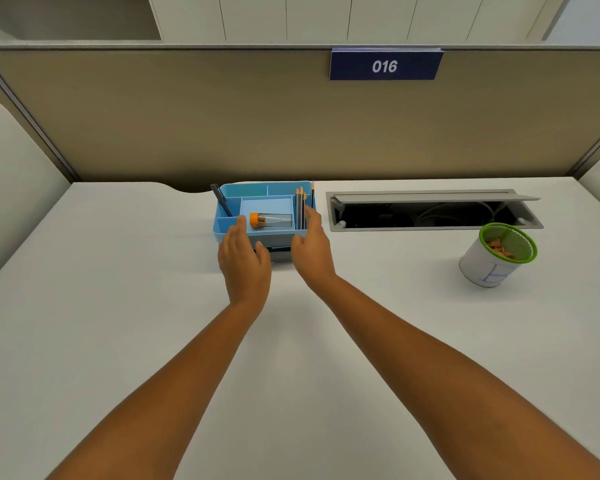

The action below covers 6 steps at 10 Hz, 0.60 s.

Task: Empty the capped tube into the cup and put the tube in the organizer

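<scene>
sign [385, 65] | navy, on partition top edge | reads "016"

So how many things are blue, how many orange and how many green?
Blue: 2, the organizer and the 016 sign
Orange: 1, the tube's cap
Green: 1, the cup's rim
Total: 4

White surface [118, 306] with two items.
A blue organizer [229, 230] stands mid-back; a green-rimmed cup [489, 268] sits well apart, right.
</scene>
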Each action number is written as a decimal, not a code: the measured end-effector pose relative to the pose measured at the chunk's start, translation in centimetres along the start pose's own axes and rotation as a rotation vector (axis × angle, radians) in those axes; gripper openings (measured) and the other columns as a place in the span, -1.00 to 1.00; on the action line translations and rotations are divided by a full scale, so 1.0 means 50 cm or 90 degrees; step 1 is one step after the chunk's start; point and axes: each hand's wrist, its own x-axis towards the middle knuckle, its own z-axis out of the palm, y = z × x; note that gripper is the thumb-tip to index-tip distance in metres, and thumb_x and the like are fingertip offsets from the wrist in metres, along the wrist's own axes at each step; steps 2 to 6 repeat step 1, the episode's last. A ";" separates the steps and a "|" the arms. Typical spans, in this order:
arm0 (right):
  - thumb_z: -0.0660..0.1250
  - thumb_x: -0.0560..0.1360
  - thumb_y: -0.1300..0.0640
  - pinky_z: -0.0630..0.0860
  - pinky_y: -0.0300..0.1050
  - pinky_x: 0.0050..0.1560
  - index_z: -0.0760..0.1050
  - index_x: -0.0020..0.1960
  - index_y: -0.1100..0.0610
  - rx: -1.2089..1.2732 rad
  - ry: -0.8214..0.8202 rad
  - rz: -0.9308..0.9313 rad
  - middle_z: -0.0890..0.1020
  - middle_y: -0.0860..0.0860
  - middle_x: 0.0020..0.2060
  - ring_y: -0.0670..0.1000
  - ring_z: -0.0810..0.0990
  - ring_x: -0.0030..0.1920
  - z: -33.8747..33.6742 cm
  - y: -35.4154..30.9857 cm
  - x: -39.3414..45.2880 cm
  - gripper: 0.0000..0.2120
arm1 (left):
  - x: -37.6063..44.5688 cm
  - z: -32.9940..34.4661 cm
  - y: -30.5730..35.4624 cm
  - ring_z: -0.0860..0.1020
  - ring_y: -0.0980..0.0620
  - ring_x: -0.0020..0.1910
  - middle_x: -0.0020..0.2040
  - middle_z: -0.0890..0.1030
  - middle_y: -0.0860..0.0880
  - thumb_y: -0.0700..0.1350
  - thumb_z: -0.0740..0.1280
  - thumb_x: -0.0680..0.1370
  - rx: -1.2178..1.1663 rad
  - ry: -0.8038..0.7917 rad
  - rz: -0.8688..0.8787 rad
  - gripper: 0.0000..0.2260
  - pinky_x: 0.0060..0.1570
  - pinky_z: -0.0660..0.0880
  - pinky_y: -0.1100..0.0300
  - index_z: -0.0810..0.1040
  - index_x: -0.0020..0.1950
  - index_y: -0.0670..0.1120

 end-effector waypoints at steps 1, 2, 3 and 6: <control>0.20 0.51 0.32 0.41 0.08 0.31 0.09 0.45 0.06 -0.098 0.009 -0.058 0.18 0.07 0.48 0.10 0.25 0.42 -0.017 0.021 -0.032 -0.43 | -0.051 -0.002 -0.003 0.25 -0.13 0.40 0.44 0.27 -0.16 -0.19 0.25 0.52 0.010 -0.024 0.062 -0.48 0.36 0.26 -0.06 0.12 0.44 -0.11; 0.20 0.51 0.32 0.41 0.08 0.31 0.09 0.45 0.06 -0.098 0.009 -0.058 0.18 0.07 0.48 0.10 0.25 0.42 -0.017 0.021 -0.032 -0.43 | -0.051 -0.002 -0.003 0.25 -0.13 0.40 0.44 0.27 -0.16 -0.19 0.25 0.52 0.010 -0.024 0.062 -0.48 0.36 0.26 -0.06 0.12 0.44 -0.11; 0.20 0.51 0.32 0.41 0.08 0.31 0.09 0.45 0.06 -0.098 0.009 -0.058 0.18 0.07 0.48 0.10 0.25 0.42 -0.017 0.021 -0.032 -0.43 | -0.051 -0.002 -0.003 0.25 -0.13 0.40 0.44 0.27 -0.16 -0.19 0.25 0.52 0.010 -0.024 0.062 -0.48 0.36 0.26 -0.06 0.12 0.44 -0.11; 0.20 0.51 0.32 0.41 0.08 0.31 0.09 0.45 0.06 -0.098 0.009 -0.058 0.18 0.07 0.48 0.10 0.25 0.42 -0.017 0.021 -0.032 -0.43 | -0.051 -0.002 -0.003 0.25 -0.13 0.40 0.44 0.27 -0.16 -0.19 0.25 0.52 0.010 -0.024 0.062 -0.48 0.36 0.26 -0.06 0.12 0.44 -0.11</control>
